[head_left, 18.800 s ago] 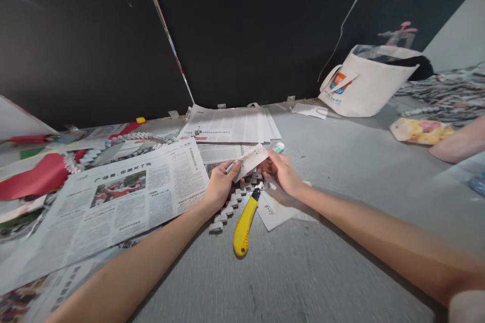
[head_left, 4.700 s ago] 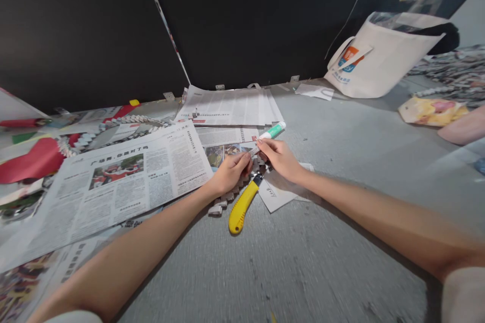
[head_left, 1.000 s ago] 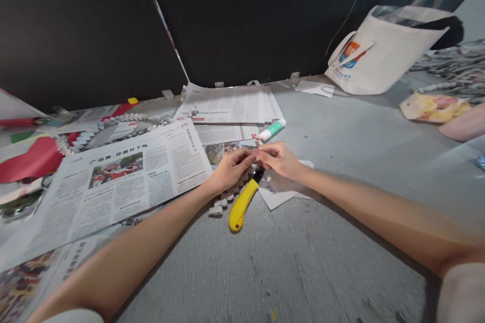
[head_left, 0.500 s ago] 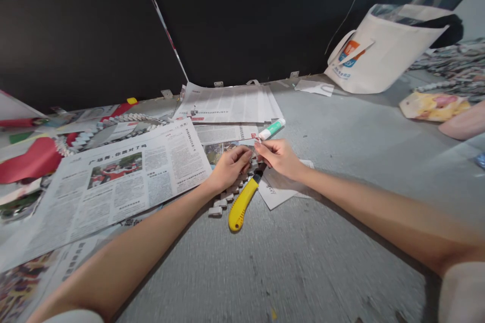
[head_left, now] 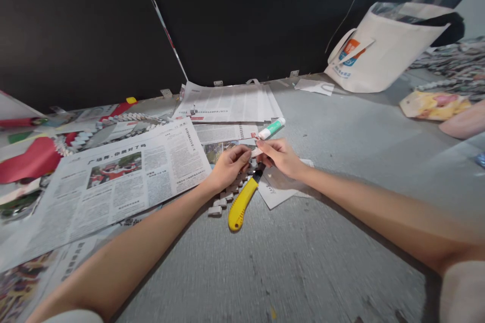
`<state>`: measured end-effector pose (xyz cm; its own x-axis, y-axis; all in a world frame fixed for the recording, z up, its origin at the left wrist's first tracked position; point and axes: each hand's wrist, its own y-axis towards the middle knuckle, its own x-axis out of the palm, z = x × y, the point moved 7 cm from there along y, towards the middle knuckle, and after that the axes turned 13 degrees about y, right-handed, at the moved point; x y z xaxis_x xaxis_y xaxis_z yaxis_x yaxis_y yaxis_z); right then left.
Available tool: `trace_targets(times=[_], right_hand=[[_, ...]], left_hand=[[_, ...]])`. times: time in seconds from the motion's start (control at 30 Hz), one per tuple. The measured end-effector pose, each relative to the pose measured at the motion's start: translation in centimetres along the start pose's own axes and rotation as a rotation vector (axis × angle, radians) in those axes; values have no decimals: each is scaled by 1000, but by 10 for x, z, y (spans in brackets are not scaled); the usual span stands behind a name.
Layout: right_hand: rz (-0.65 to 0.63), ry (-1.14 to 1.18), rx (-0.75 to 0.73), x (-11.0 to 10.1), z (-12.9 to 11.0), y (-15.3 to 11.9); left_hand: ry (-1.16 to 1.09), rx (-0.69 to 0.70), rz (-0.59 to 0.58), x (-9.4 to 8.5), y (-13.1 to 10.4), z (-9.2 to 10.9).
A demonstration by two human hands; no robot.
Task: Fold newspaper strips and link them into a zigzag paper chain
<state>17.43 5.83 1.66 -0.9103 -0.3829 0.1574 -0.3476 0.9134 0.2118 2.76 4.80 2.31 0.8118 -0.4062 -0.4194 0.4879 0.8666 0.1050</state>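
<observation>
Over the grey floor my left hand (head_left: pixel 230 165) and my right hand (head_left: pixel 279 155) meet, fingers closed. Between their fingertips they pinch a small strip of folded paper (head_left: pixel 256 152). A zigzag chain of folded paper (head_left: pixel 226 196) runs out from under my left hand toward me. Beside it lies a yellow utility knife (head_left: pixel 242 205), its dark front end partly beneath my hands. Just beyond my right hand rests a green and white glue stick (head_left: pixel 272 128). White sheets of paper (head_left: pixel 275 192) lie partly under my right wrist.
Newspaper sheets (head_left: pixel 125 174) spread over the left side, and a stack of newspaper (head_left: pixel 227 103) sits by the black wall (head_left: pixel 257 20). A longer folded paper chain (head_left: pixel 81 137) lies near red paper (head_left: pixel 30 160). A white tote bag (head_left: pixel 394 50) stands at the back right.
The small paper strip now shows pale between my fingertips, where it was barely visible before. My right hand's fingers have shifted slightly; the knife and newspapers stay put.
</observation>
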Motion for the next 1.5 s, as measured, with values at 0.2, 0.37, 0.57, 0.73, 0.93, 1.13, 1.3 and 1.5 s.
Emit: trace_targets(times=[0.2,0.37,0.57,0.73,0.93,1.13,1.3,1.5], right_hand=[[-33,-22,23,5,-2,0],[-31,-44,20,5,-4,-1],[-2,-82,12,3,-5,-1],[12,-88,6,2,-6,-1],[9,-120,10,1,-5,-1],[15,-154,-23,0,-5,-1],[-1,-148,-29,1,-7,-1],[-6,-168,-28,1,-7,-2]], left_hand=[[9,53,-14,-1,-1,2],[-18,67,-24,-1,-1,1],[-41,74,-34,-2,-2,2],[-50,68,-23,-2,-2,0],[-69,64,-26,-1,-1,-2],[-59,55,-21,-1,-1,-3],[-46,42,-26,-1,-2,-2],[-52,24,-31,0,-3,-1]])
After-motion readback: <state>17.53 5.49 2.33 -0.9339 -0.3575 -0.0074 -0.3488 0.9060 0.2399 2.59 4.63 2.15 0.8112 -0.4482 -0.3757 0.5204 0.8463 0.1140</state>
